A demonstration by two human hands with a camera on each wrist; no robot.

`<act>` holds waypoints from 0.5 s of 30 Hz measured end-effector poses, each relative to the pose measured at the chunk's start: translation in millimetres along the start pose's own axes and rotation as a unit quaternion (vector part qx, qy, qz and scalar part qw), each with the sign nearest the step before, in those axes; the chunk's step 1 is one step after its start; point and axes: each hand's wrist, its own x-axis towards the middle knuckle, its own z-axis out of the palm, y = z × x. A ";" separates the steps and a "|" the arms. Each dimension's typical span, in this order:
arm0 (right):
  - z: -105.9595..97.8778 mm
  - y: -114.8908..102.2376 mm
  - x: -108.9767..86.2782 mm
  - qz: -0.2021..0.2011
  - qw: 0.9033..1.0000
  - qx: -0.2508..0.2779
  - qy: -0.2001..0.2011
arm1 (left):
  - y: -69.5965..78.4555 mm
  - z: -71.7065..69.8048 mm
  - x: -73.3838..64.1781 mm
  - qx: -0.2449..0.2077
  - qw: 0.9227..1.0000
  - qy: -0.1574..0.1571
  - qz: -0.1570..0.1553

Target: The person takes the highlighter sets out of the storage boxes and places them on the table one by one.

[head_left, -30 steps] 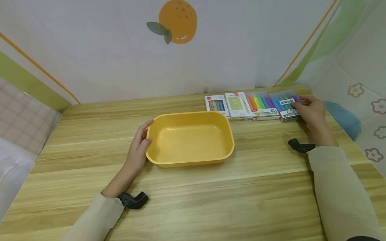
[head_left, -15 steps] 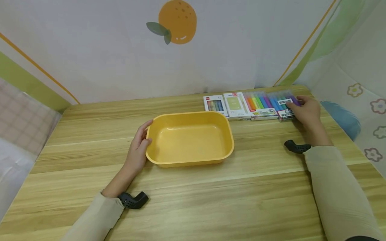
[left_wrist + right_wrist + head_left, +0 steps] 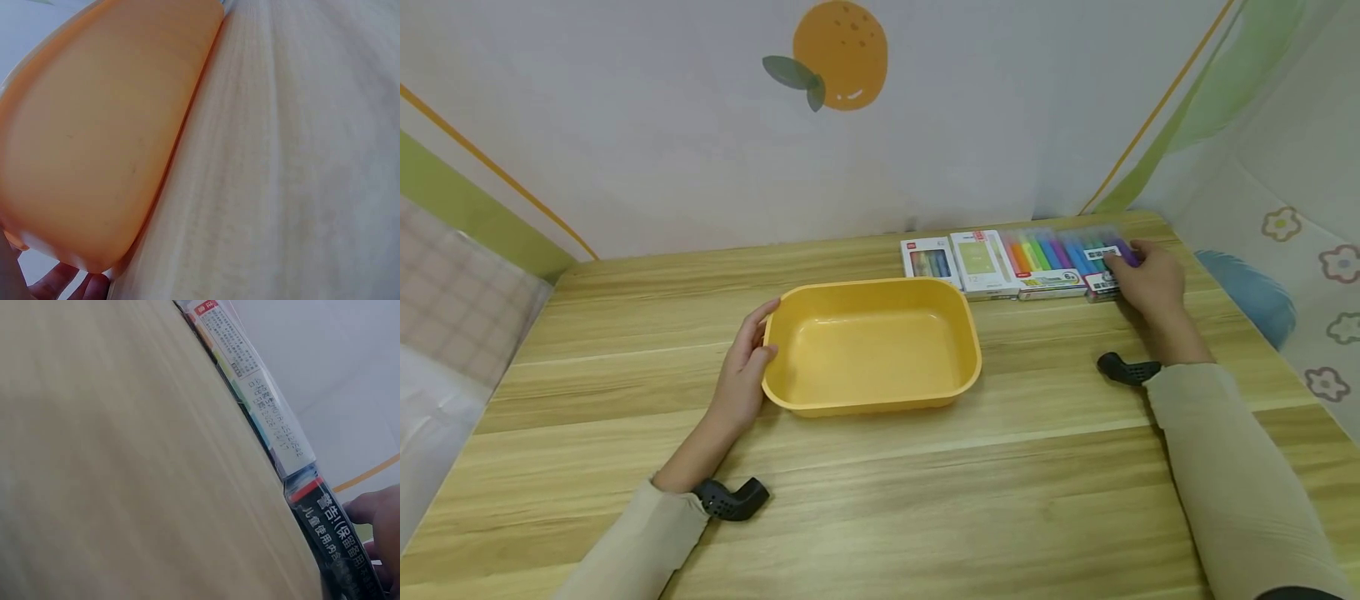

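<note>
My left hand (image 3: 739,379) grips the left end of a yellow plastic basin (image 3: 872,358), thumb over the rim and fingers along the outside wall. In the left wrist view those fingers (image 3: 56,281) show below the basin's end. My right hand (image 3: 1153,283) holds the right side of a clear pack of coloured markers (image 3: 1099,260), thumb on its top face. That pack ends a row at the back right. Against it lies another marker pack (image 3: 1052,279), followed by a white box with a green panel (image 3: 985,262) and a small white box with coloured sticks (image 3: 931,260).
The wooden table (image 3: 925,508) ends at a pale wall sheet (image 3: 685,133) with a printed orange. Past the table's right edge sits a blue rounded object (image 3: 1251,292). The basin's back right corner stands close before the white boxes.
My right hand has slid left with the marker pack, and the whole row has shifted slightly left, packed closer together. My left hand and the basin have stayed in place.
</note>
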 end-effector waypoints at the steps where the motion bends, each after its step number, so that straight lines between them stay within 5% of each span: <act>1: 0.1 0.0 -0.1 0.002 1.000 -0.001 0.000 | 0.1 0.1 0.1 0.000 1.000 -0.001 0.000; 15: 10.8 7.5 0.3 -0.019 0.999 -0.007 0.038 | 1.3 1.3 -0.3 0.008 1.000 0.005 0.000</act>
